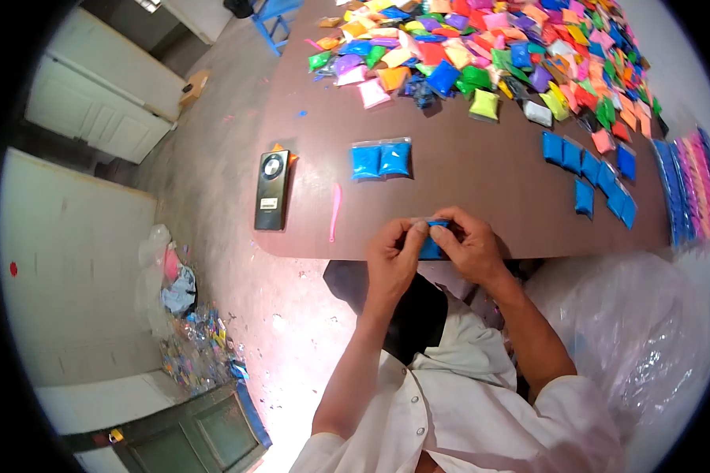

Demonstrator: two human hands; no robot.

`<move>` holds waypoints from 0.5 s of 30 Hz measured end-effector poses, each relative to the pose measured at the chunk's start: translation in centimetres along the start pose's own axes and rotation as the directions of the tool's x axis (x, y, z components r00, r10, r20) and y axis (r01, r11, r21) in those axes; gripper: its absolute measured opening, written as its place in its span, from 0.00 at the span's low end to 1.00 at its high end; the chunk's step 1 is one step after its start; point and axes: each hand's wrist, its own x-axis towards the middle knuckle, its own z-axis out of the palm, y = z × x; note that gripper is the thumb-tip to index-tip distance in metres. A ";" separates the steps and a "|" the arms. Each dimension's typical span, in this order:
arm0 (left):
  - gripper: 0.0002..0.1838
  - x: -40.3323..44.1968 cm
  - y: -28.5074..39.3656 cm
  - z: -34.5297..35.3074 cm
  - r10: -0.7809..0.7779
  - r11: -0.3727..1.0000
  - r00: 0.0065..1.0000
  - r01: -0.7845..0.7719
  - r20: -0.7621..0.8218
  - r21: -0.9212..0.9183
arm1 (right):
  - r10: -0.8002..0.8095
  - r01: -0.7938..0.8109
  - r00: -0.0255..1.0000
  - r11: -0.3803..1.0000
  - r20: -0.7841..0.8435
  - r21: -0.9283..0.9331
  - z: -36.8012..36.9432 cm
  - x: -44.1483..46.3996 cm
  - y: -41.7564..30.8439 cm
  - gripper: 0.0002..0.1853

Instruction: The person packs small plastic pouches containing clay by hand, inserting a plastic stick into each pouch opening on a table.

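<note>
At the table's front edge, my left hand (394,254) and my right hand (473,251) pinch the top of a small blue packet (431,249) between thumbs and fingers. The packet hangs below the thumbs, and its upper edge is mostly covered by my fingers. Farther up the table lie two joined blue packets (380,160) with a clear top strip. To the left of my hands rests a thin pink plastic stick (335,213). Over on the right, several blue packets (590,167) lie in a slanting row.
A big pile of colourful packets (465,55) covers the far side of the brown table (465,181). A dark phone (272,191) lies near the left edge. Strips of blue and pink packets (690,185) sit at the right edge. Clear plastic (623,331) bulges below, beside me.
</note>
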 end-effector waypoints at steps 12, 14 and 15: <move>0.09 -6.9 1.8 -15.4 -0.337 0.912 0.875 0.396 -0.348 0.113 | 0.078 -0.080 0.996 0.995 -0.044 -0.055 -0.8 -0.4 1.0 0.10; 0.10 -6.0 -1.0 -18.2 -0.332 0.889 0.848 0.428 -0.414 0.165 | 0.034 -0.037 0.999 0.995 -0.034 -0.089 -0.4 -0.1 1.1 0.10; 0.12 -5.1 -3.3 -19.7 -0.283 0.892 0.862 0.398 -0.420 0.215 | -0.013 0.008 0.999 0.993 -0.045 -0.119 -0.3 0.1 1.1 0.10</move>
